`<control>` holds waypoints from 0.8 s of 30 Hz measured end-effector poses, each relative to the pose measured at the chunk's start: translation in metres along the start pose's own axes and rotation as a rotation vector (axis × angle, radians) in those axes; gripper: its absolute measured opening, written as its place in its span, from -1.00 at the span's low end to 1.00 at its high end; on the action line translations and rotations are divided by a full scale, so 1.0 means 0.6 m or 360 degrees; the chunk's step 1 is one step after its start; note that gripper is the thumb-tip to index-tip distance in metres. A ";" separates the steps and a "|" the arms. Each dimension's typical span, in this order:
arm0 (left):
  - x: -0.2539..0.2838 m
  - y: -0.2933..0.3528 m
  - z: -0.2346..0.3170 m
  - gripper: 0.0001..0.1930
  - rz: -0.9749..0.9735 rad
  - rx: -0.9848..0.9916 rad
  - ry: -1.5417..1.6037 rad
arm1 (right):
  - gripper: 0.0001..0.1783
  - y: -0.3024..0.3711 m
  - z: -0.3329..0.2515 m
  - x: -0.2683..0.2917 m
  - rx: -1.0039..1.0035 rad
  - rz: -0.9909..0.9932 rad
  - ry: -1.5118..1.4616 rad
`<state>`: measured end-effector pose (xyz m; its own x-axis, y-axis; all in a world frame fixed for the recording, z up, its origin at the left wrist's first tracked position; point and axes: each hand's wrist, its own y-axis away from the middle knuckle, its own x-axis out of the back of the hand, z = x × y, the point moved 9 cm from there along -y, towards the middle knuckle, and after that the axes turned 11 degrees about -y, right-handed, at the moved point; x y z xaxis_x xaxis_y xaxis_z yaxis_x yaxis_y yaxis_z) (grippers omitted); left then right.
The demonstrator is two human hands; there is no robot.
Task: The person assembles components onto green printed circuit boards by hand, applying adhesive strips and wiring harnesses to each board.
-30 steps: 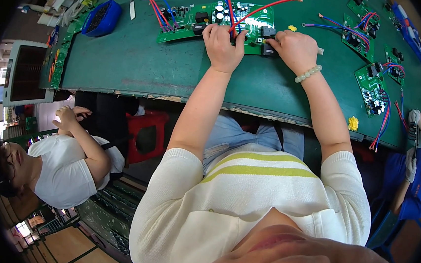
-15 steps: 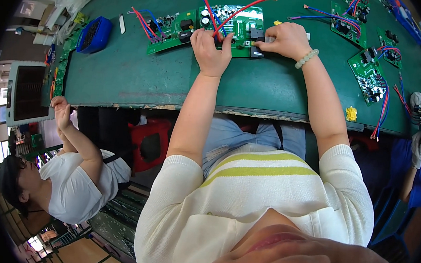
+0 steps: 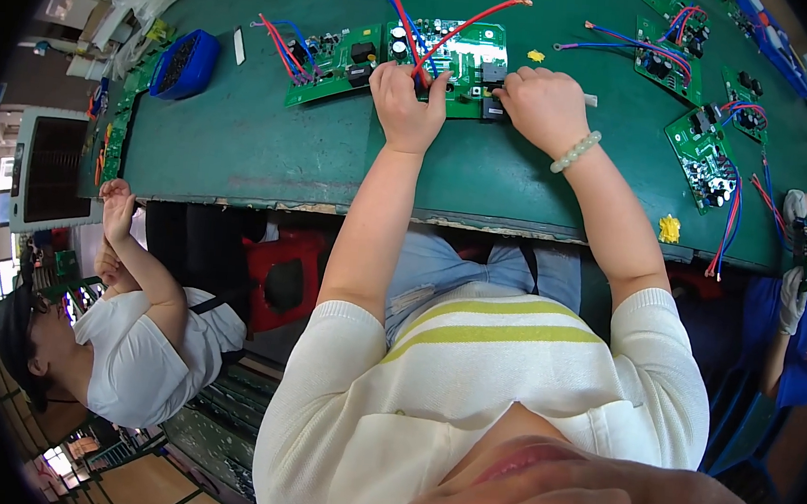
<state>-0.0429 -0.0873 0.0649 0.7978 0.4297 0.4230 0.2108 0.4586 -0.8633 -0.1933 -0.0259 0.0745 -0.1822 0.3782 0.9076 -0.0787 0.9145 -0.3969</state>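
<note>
A green circuit board (image 3: 472, 44) with white and black parts lies on the green table in front of me, with thick red wires (image 3: 469, 25) and blue wires rising from it. My left hand (image 3: 403, 108) is closed at the board's near left part, thumb and fingers on either side of the wire bases. My right hand (image 3: 545, 112), with a beaded bracelet, is closed by the right edge, fingertips beside the black block-shaped parts (image 3: 492, 109). A short pale end (image 3: 591, 100) sticks out beyond that hand; the rest is hidden.
Another wired board (image 3: 333, 68) lies close on the left, with a blue bin (image 3: 185, 64) of small dark parts farther left. Several wired boards (image 3: 705, 160) lie at right, near a yellow crumpled piece (image 3: 670, 228). People sit at both sides; a gloved hand (image 3: 791, 300) is at far right.
My right hand has drawn slightly nearer to me, its fingertips shifting back from the black parts, and the pale end moved with it. My left hand stays at the wires. The view shifted slightly.
</note>
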 end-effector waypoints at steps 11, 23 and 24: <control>0.005 -0.003 0.002 -0.65 0.0083 -0.0019 -0.0031 | -0.72 0.003 0.001 0.003 -0.0146 0.0063 0.0071; 0.015 -0.005 0.018 -0.66 0.0147 -0.0130 -0.0072 | -0.65 -0.019 0.019 0.000 -0.0183 -0.0115 0.0011; 0.016 -0.005 0.019 -0.66 0.0168 -0.0148 -0.0076 | -0.65 -0.021 0.026 -0.006 -0.0234 -0.0196 -0.0002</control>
<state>-0.0423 -0.0755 0.0745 0.7908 0.5093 0.3396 0.1805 0.3360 -0.9244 -0.2069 -0.0409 0.0741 -0.1813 0.2620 0.9479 0.0434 0.9651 -0.2584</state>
